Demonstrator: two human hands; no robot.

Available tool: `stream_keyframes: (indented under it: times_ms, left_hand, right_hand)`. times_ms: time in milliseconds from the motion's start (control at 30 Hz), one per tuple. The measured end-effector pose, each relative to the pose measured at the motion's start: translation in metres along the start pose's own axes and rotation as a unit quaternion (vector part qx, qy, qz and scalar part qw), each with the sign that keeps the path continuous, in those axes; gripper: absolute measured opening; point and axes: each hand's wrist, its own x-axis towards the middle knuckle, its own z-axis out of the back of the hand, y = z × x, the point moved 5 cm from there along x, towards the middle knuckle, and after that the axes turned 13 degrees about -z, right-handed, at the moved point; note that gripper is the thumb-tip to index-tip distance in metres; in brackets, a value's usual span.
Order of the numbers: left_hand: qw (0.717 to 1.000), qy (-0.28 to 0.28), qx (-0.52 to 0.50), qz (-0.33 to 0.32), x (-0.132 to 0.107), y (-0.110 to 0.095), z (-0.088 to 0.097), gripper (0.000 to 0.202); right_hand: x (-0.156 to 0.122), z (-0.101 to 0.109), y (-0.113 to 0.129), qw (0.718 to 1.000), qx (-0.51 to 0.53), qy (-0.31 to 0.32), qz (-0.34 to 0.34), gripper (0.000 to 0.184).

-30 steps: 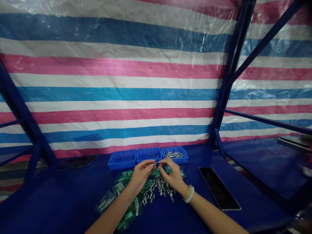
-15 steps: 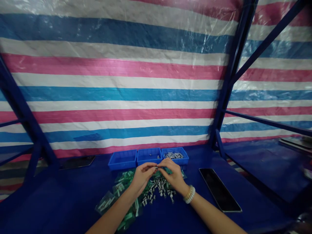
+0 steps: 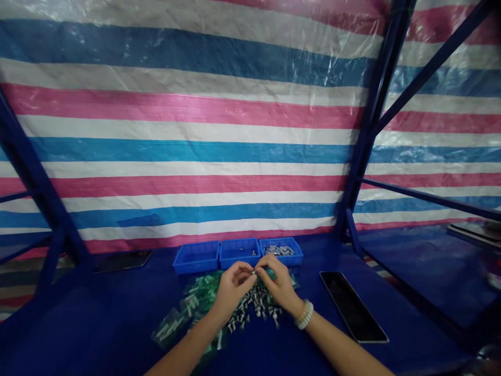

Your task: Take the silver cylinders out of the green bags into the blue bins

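Observation:
My left hand (image 3: pixel 231 288) and my right hand (image 3: pixel 277 282) meet fingertip to fingertip over the work surface. A small shiny metal part (image 3: pixel 254 271) sits between their thumbs and fingers; it is mostly covered, so its exact kind does not show. Both hands are closed in a pinch around it. Beneath and in front of them lies a pile of loose metal screws (image 3: pixel 258 302). Left of the pile spread small clear bags with green and pale strips (image 3: pixel 191 303), partly hidden by my left forearm.
Behind the hands stand three blue bins: the left bin (image 3: pixel 196 257), the middle bin (image 3: pixel 239 251) with a few small pieces, and the right bin (image 3: pixel 280 241) holding many metal parts. A dark tablet-like device (image 3: pixel 352 305) lies right, another dark flat device (image 3: pixel 124 260) far left. Blue frame posts (image 3: pixel 362 141) rise at the sides.
The fingers of my left hand have shifted slightly and curled more, its thumb sliding a little right and down around the small metal part. My right hand stays nearly in place.

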Motion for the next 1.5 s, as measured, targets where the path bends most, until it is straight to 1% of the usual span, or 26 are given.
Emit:
stream_keyframes:
  times_ms: [67,133,233,300,400,500,567,600,667,767,800,833,867,933,1000,1067,1167,1300,1400,1500]
  left_hand:
    - [0.998,-0.010,0.055,-0.038,0.000,-0.004,0.002,0.019]
    - [0.989,-0.010,0.113,-0.091,-0.002,-0.011,0.003,0.014]
    - [0.959,0.005,0.213,-0.188,0.001,-0.027,0.003,0.009]
    - [0.933,0.009,0.269,-0.238,0.011,-0.036,0.006,0.009]
    - [0.902,0.011,0.334,-0.274,0.043,-0.042,0.013,0.013]
    - [0.882,0.048,0.395,-0.253,0.076,-0.038,0.021,0.020]
    - [0.873,0.073,0.422,-0.233,0.085,-0.034,0.026,0.023]
    - [0.870,0.084,0.429,-0.227,0.085,-0.033,0.028,0.023]
    - [0.869,0.120,0.429,-0.217,0.073,-0.030,0.029,0.019]
    - [0.863,0.226,0.411,-0.188,0.046,-0.019,0.024,0.018]
    - [0.860,0.255,0.404,-0.177,0.038,-0.015,0.024,0.018]
    - [0.859,0.272,0.399,-0.169,0.031,-0.011,0.024,0.019]
    - [0.859,0.279,0.397,-0.164,0.027,-0.008,0.025,0.020]
    - [0.863,0.268,0.397,-0.163,0.024,-0.003,0.029,0.021]
    - [0.866,0.248,0.400,-0.168,0.024,-0.001,0.032,0.021]
    - [0.870,0.230,0.398,-0.178,0.025,-0.002,0.033,0.021]
    - [0.872,0.219,0.393,-0.192,0.023,-0.006,0.030,0.020]
    - [0.866,0.227,0.402,-0.192,0.019,-0.009,0.024,0.019]
    - [0.867,0.226,0.400,-0.194,0.018,-0.008,0.024,0.018]
    - [0.872,0.221,0.390,-0.196,0.018,-0.008,0.024,0.018]
  right_hand:
    - [-0.001,-0.003,-0.002,1.000,0.006,0.007,-0.019,0.020]
    - [-0.002,-0.007,-0.002,0.999,0.016,0.029,-0.027,0.021]
    - [-0.003,-0.012,-0.001,0.997,0.031,0.066,-0.017,0.020]
    - [-0.002,-0.010,-0.002,0.997,0.032,0.062,-0.012,0.021]
    - [0.002,0.000,-0.008,0.999,0.022,0.010,-0.023,0.022]
    - [0.005,0.009,-0.017,0.998,0.008,-0.045,-0.046,0.020]
    - [0.008,0.011,-0.023,0.997,0.000,-0.056,-0.060,0.019]
    - [0.009,0.011,-0.026,0.997,-0.004,-0.053,-0.064,0.018]
    - [0.011,0.007,-0.030,0.997,-0.018,-0.026,-0.066,0.017]
    - [0.011,-0.001,-0.031,0.995,-0.071,0.049,-0.040,0.016]
    - [0.011,-0.005,-0.030,0.992,-0.099,0.078,-0.022,0.018]
    - [0.009,-0.008,-0.029,0.986,-0.130,0.108,-0.001,0.020]
    - [0.007,-0.011,-0.028,0.977,-0.162,0.137,0.020,0.022]
    - [0.003,-0.015,-0.025,0.956,-0.215,0.193,0.051,0.024]
    - [-0.001,-0.018,-0.024,0.937,-0.251,0.234,0.060,0.021]
    - [-0.004,-0.019,-0.024,0.924,-0.277,0.256,0.059,0.018]
    - [-0.007,-0.020,-0.022,0.913,-0.300,0.270,0.062,0.015]
    - [-0.011,-0.022,-0.020,0.905,-0.311,0.280,0.077,0.016]
    - [-0.012,-0.023,-0.019,0.906,-0.301,0.285,0.087,0.019]
    - [-0.012,-0.023,-0.019,0.911,-0.284,0.284,0.090,0.017]
